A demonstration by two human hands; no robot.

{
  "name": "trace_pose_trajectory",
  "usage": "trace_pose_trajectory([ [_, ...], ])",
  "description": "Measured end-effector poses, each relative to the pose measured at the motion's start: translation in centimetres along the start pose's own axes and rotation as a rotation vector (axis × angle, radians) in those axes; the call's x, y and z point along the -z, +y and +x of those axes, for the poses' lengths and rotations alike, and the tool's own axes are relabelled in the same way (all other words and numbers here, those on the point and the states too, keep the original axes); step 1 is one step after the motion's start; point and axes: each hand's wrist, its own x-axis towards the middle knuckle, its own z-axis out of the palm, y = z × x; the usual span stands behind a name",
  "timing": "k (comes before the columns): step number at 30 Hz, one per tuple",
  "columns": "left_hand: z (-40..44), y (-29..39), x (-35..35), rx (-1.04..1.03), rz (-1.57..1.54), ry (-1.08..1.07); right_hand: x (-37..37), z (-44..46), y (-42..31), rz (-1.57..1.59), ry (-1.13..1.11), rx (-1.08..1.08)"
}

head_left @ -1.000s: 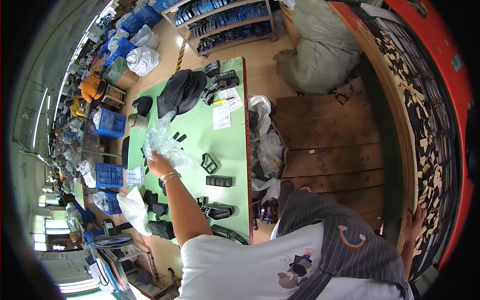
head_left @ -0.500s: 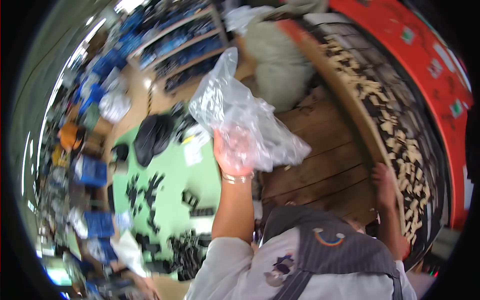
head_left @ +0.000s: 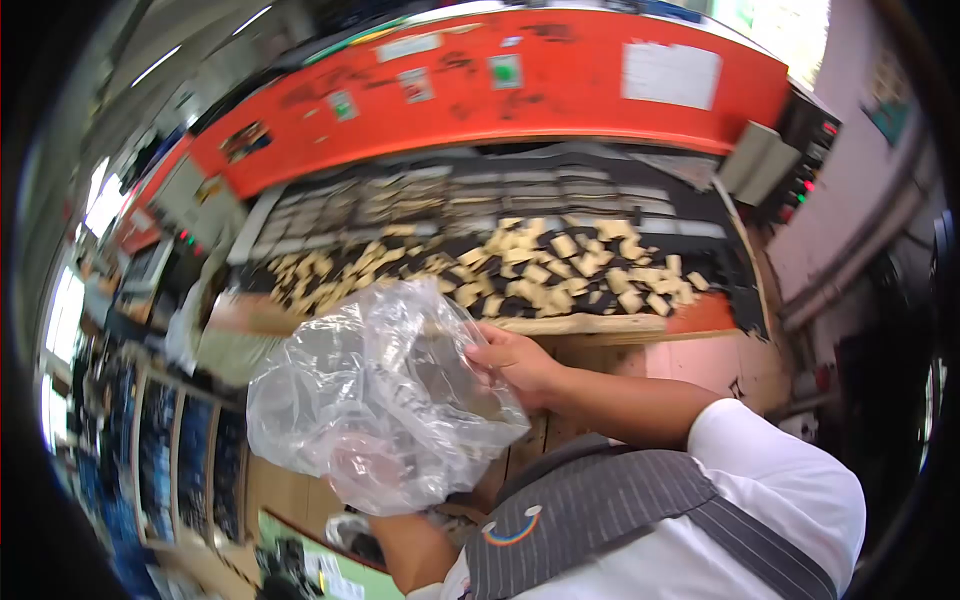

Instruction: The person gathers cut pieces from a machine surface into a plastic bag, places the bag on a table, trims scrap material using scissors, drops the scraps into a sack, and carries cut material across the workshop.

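Note:
A crumpled clear plastic bag (head_left: 350, 370) is held up in front of me, bulging and wide. My left hand (head_left: 365, 468) is at its lower part and shows blurred through the film; it supports the bag, though its fingers are hard to make out. At the bag's right edge, my right hand (head_left: 515, 362) is closed, with thumb and fingers pinching the plastic. Beyond the bag lies a long bed covered with many small tan pieces (head_left: 530, 270) on black material.
A red machine panel (head_left: 560, 75) with papers on it spans the back. The bed's wooden edge (head_left: 600, 324) runs just past my hands. Shelves of blue bundles (head_left: 158, 450) stand at left. A green table (head_left: 340, 565) lies below left; a control box (head_left: 815, 150) stands at right.
My view has swung from the green table to the red machine and its bed. The bag has spread wider, and my right hand has come from the bed's edge to grip it.

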Motion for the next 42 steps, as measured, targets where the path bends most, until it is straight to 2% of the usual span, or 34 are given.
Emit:
trace_pose_trajectory([
  [1, 0.8, -0.5, 0.0, 0.019, 0.021, 0.007, 0.4, -0.2, -1.2, 0.006, -0.022, 0.121],
  [3, 4.1, 0.1, 1.0, -0.119, 0.864, 0.485, 1.4, -0.7, -3.2, -0.004, 0.051, 0.237],
  [4, 4.8, -0.1, 1.4, -0.103, 0.864, 0.458, 2.4, -0.5, -3.9, -0.106, 0.091, 0.3],
  [6, 5.8, -0.9, 2.0, -0.681, 1.568, 0.739, 4.2, -0.1, -4.8, -0.199, 0.113, 0.368],
  [7, 6.6, -2.4, 0.1, -0.671, 1.571, 0.72, 4.9, 0.1, -4.9, -0.193, 0.128, 0.378],
  [9, 7.3, -6.8, -4.5, -0.437, 1.441, 0.496, 6.1, 1.0, -4.9, -0.252, 0.146, 0.406],
  [11, 9.1, -11.2, -5.5, -0.116, 1.49, 0.33, 7.1, 1.8, -5.6, -0.279, 0.134, 0.43],
  [13, 10.9, -15.8, -6.4, 0.078, 1.592, 0.341, 7.5, 2.3, -6.5, -0.304, 0.158, 0.402],
  [16, 13.1, -20.7, -1.5, 0.021, 2.002, 0.262, 9.5, 1.8, -8.7, -0.365, 0.05, 0.403],
  [19, 14.1, -21.5, -1.4, 0.137, 2.018, 0.344, 13.4, 1.9, -11.3, -0.342, 0.054, 0.35],
  [21, 14.5, -20.3, 3.5, 0.096, 2.098, 0.331, 16.2, 1.3, -13.6, -0.492, 0.043, 0.274],
  [23, 14.9, -17.9, 7.2, 0.375, 1.717, 0.517, 19.5, 0.6, -14.9, -0.537, 0.001, 0.257],
  [24, 15.1, -17.2, 6.3, 0.385, 1.727, 0.53, 20.5, -0.4, -16.1, -1.094, 0.037, 0.401],
  [25, 15.3, -16.4, 4.2, 0.346, 1.575, 0.669, 21.0, -1.3, -16.9, -1.652, 0.077, 0.541],
  [26, 15.6, -15.6, 2.2, 0.304, 1.419, 0.799, 21.0, -1.9, -17.3, -1.637, 0.073, 0.533],
  [28, 16.7, -13.8, -0.1, 0.164, 1.499, 0.766, 20.8, -2.6, -18.0, -2.019, -0.01, 0.088],
  [30, 18.7, -11.1, 1.8, -0.186, 1.945, 0.609, 20.5, -2.2, -17.6, -2.092, -0.053, 0.041],
  [33, 24.3, -10.7, -3.1, -0.573, 2.015, 0.536, 20.7, -0.6, -17.2, -2.134, -0.036, 0.01],
  [36, 31.1, -11.7, -6.1, -0.946, 2.112, 0.325, 19.5, -0.2, -17.6, -2.182, -0.052, -0.055],
  [38, 35.1, -13.4, -7.1, -1.022, 2.125, 0.066, 19.2, 0.0, -16.7, -2.178, -0.061, -0.043],
  [40, 37.6, -16.5, -8.8, -0.762, 2.058, -0.169, 18.4, 0.0, -16.1, -2.145, -0.034, -0.063],
  [41, 38.9, -18.0, -8.6, -0.753, 2.03, -0.189, 18.1, 0.5, -15.7, -2.118, 0.019, -0.044],
  [42, 39.9, -19.5, -8.0, -0.589, 2.08, -0.318, 18.2, 0.9, -15.1, -2.091, 0.064, -0.003],
])
